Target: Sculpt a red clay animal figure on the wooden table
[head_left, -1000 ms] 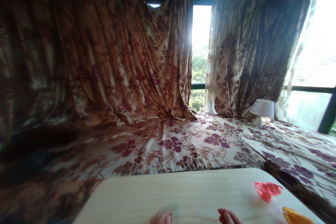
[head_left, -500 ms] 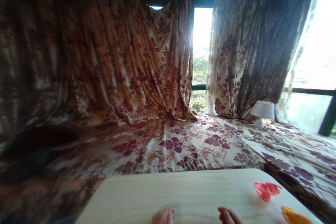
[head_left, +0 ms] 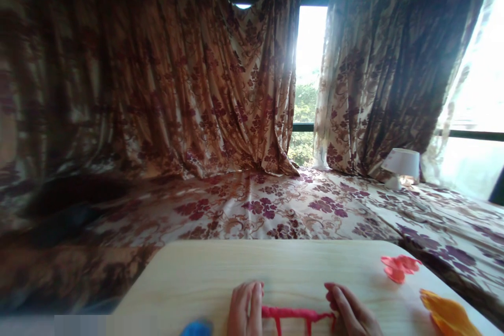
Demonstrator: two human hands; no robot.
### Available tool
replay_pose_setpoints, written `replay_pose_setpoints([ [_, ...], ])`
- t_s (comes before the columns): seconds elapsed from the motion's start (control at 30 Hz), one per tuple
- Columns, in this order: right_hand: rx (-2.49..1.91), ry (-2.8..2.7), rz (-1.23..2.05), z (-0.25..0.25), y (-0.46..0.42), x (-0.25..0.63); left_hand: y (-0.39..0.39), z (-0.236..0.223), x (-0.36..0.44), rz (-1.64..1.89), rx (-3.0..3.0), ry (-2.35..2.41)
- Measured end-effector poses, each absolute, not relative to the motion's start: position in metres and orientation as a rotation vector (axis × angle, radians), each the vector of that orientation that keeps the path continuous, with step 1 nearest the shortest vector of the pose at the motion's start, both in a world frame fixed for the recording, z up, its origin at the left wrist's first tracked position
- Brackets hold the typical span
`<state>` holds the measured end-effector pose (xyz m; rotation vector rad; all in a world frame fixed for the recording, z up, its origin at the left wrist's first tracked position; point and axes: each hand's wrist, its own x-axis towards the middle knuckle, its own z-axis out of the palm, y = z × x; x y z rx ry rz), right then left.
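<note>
left hand (head_left: pixel 246 311): fingers sitting at the left end of a red, pronged, clay-like strip (head_left: pixel 292 313), can't tell if gripping
right hand (head_left: pixel 352 313): crowding strip's right tip, grip unclear too
strip: running sideways between both

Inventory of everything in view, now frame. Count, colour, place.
Strip with side strands: 1, red-pink, between the hands
Blue piece: 1, blue, bottom edge, cut off
Lobed piece: 1, coral, table's right side
Crumpled piece: 1, orange-yellow, lower right
Table: 1, pale wood-grain, foreground
Table lamp: 1, white shade, back right
Floral fabric cover: count unclear, white/purple/brown, beyond table
Floral curtains: at least 2, beige/purple, back
Windows: at least 2, dark-framed, centre-right and far right
Dark shape: unclear, left
Left hand: 1, strip's left end
Right hand: 1, strip's right end
</note>
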<state>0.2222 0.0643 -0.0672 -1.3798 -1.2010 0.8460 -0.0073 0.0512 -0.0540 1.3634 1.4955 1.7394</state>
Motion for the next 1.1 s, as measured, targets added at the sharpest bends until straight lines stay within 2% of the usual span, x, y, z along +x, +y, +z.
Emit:
replay_pose_setpoints([
  [0.1,-1.398,-1.335,0.727,-0.059,0.062,0.221,0.047,-0.045,-0.010,1.574,1.401,1.484],
  [0.23,-1.278,-1.608,0.401,-0.033,0.057,0.203,0.046,-0.040,-0.011,1.545,1.385,1.515],
  [0.37,-1.118,-1.783,0.267,-0.017,0.061,0.181,0.053,-0.033,-0.012,1.528,1.396,1.519],
  [0.73,-1.024,-1.942,0.167,-0.030,0.052,0.185,0.051,-0.019,-0.017,1.594,1.381,1.454],
  [1.1,-1.012,-2.074,0.315,-0.030,0.048,0.167,0.038,-0.011,-0.018,1.553,1.325,1.405],
])
